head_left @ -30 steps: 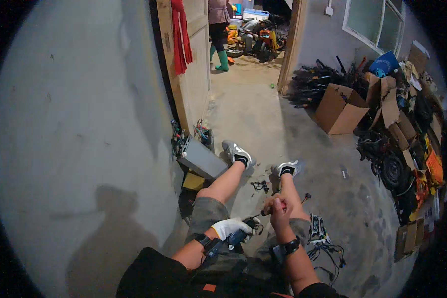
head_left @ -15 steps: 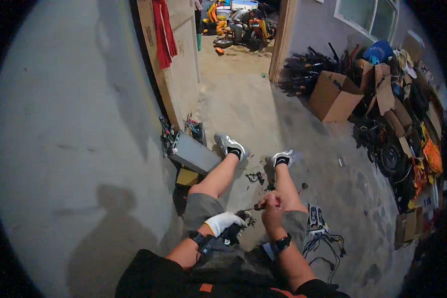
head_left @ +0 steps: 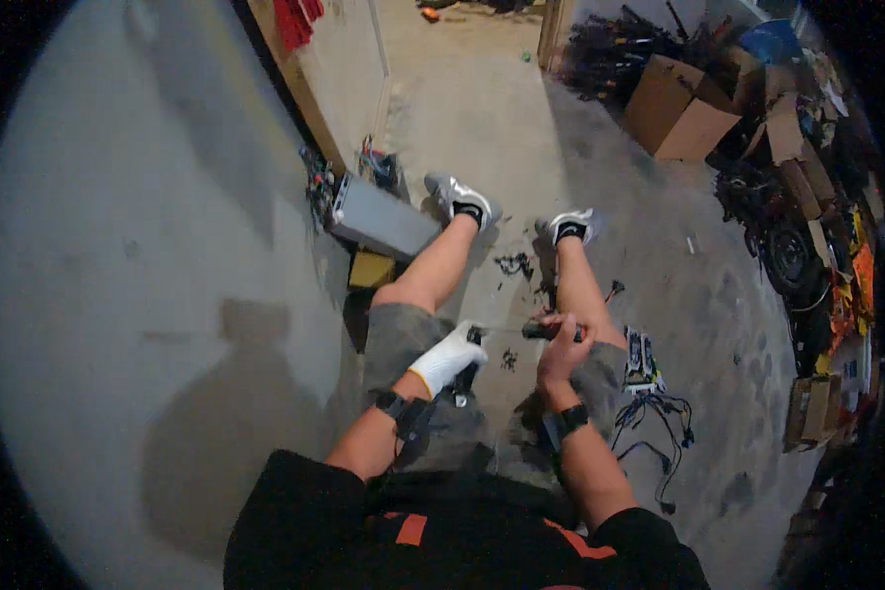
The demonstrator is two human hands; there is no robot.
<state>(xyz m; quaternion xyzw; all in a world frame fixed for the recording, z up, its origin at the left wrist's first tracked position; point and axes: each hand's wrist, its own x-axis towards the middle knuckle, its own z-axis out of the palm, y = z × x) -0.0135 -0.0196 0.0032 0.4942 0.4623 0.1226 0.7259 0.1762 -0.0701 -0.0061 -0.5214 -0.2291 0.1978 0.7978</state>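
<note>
My left hand (head_left: 446, 360), in a white glove, is closed round a small black part (head_left: 475, 336) above my left thigh. More black material (head_left: 460, 380) shows beneath the glove; its shape is hard to make out. Bare, my right hand (head_left: 562, 352) grips a screwdriver (head_left: 537, 330) with a dark and red handle. Its thin shaft points left toward the black part, and I cannot tell whether the tip touches it. Small dark scraps (head_left: 509, 360) lie on the floor between my legs.
Dark bits (head_left: 513, 265) are scattered between my feet. A grey metal case (head_left: 383, 218) and a yellowish block (head_left: 371, 268) stand by my left leg. Right of my right leg lie a metal-framed part (head_left: 643, 360) and black cables (head_left: 659, 405). A cardboard box (head_left: 674, 110) and piled parts line the right.
The view has tipped downward. My right hand has turned the screwdriver so its shaft lies nearly level across to the left hand. The left hand keeps its hold on the black part.
</note>
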